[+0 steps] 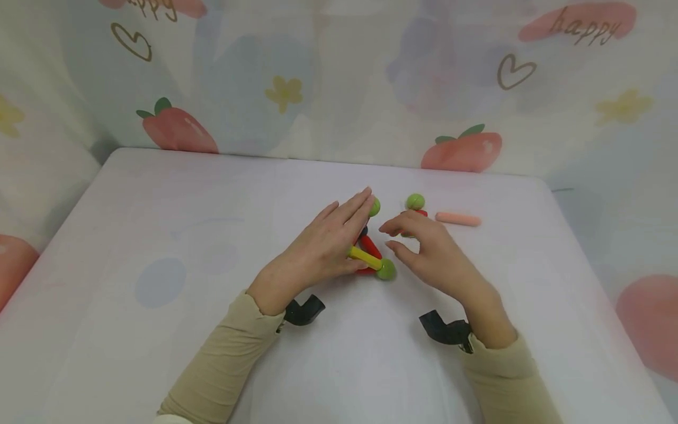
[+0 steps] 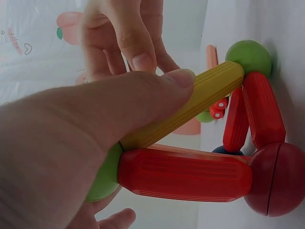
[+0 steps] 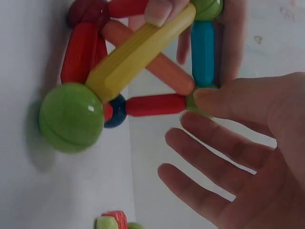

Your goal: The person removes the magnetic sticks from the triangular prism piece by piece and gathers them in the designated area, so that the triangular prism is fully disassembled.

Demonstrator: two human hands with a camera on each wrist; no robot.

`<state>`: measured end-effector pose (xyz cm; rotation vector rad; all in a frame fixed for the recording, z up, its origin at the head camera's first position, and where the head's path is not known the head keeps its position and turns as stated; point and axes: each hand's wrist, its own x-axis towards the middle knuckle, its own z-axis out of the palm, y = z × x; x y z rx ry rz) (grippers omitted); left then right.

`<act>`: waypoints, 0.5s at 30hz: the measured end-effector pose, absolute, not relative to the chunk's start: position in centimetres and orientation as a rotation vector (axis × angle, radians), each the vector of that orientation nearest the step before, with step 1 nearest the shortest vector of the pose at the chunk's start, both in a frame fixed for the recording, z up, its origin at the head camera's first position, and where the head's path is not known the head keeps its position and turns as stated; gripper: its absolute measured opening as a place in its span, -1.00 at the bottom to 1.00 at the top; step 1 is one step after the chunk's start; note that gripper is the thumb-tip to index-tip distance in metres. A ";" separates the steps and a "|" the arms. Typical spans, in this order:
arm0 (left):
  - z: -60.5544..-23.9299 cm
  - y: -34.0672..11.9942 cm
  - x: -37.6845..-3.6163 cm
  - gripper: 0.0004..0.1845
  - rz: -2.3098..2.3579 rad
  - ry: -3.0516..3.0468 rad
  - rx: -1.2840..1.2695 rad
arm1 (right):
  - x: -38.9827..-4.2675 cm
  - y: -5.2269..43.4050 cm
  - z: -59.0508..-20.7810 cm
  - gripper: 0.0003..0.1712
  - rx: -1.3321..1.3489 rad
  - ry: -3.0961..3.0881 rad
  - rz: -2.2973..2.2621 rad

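My left hand [image 1: 323, 241] grips a frame of magnetic sticks and balls, its thumb on the yellow stick [image 2: 209, 90] and its fingers stretched along the far side. A green ball [image 1: 385, 269] ends that stick low at the table. Red sticks [image 2: 186, 175] meet at a dark red ball [image 2: 276, 179]. Above the table, a blue stick [image 3: 203, 52] and an orange stick [image 3: 169, 74] belong to the same frame. My right hand [image 1: 442, 259] hovers at the frame's right, fingers loosely bent, thumb and fingertips parted. Its thumb overlaps another green ball in the right wrist view; contact is unclear.
Behind my right hand lie a loose green ball [image 1: 415, 201] and red pieces [image 1: 422, 212], partly hidden. A salmon stick [image 1: 458, 219] lies to their right. A printed cloth wall [image 1: 339, 88] borders the white table [image 1: 212, 353] at the back.
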<state>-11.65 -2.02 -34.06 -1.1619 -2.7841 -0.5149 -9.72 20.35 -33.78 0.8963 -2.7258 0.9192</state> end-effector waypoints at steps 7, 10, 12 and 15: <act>-33.9 -2.0 -11.6 0.10 -0.542 -2.771 -1.173 | -9.4 18.8 -34.2 -0.70 1.091 -2.781 1.077; -34.0 -2.2 -11.7 0.08 -0.565 -2.761 -1.177 | -9.5 18.6 -34.4 -0.69 1.105 -2.787 1.097; -34.1 -2.3 -11.7 0.02 -0.604 -2.742 -1.190 | -9.6 18.6 -34.5 -0.71 1.105 -2.801 1.100; -34.2 -2.5 -11.8 -0.09 -0.664 -2.724 -1.208 | -9.7 18.6 -34.8 -0.73 1.098 -2.829 1.076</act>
